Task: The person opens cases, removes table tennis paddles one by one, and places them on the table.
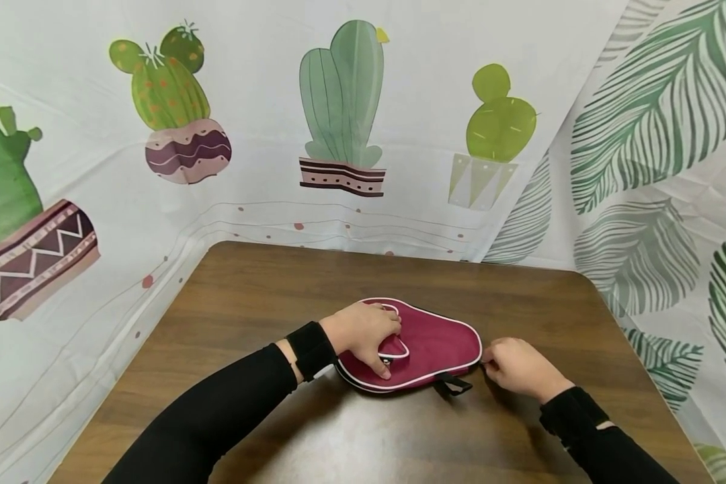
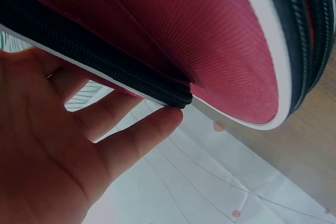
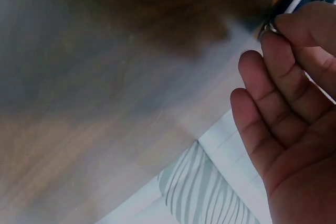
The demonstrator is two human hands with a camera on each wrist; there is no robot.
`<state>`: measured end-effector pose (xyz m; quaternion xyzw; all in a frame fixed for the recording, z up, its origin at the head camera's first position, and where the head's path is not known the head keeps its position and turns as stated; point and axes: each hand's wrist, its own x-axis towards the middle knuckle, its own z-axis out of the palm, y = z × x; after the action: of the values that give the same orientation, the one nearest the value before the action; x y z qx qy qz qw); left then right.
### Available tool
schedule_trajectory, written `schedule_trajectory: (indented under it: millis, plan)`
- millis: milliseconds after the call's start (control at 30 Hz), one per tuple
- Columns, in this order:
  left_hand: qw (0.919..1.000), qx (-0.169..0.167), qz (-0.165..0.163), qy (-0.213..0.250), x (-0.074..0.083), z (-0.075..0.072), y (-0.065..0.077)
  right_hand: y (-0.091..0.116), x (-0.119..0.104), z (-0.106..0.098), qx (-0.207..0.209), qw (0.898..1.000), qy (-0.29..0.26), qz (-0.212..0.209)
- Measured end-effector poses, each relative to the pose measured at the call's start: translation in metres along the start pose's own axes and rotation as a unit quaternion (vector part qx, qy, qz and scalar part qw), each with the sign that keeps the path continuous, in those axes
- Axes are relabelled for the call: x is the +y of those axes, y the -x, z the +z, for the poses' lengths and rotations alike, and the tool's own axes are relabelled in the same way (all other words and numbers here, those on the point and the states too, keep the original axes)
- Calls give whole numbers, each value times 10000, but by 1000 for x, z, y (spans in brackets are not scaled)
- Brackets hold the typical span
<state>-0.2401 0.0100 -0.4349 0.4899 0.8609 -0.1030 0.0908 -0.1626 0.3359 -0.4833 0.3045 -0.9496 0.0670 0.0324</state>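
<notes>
A dark red table tennis paddle case (image 1: 441,339) with white piping lies flat, its narrow end to the right. Over its wide end, my left hand (image 1: 366,334) grips the raised pocket (image 1: 394,345), thumb on the case's face. The left wrist view has the fingers along the pocket's black zipper (image 2: 100,59); at the case's edge the main zipper (image 2: 294,40) shows parted tracks with red between. At the narrow end my right hand (image 1: 520,366) pinches a small metal zipper pull (image 3: 270,27) between thumb and index finger. The fingers mostly cover the pull.
A black strap loop (image 1: 455,385) sticks out from the case's near side onto the brown wooden table (image 1: 266,282). White cloth (image 1: 423,87) printed with cacti and leaves hangs behind and beside the table.
</notes>
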Motion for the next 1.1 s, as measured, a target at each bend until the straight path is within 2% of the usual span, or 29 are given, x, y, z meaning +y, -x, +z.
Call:
schedule_trajectory:
  millis: [867,1100]
  plan:
    - [10000,22,-50,-3,2,0,1,0,-19,0,-109,9997,208,-41]
    - [9999,22,-126,-11,2,1,1,-2,-25,3,-132,9993,298,-180]
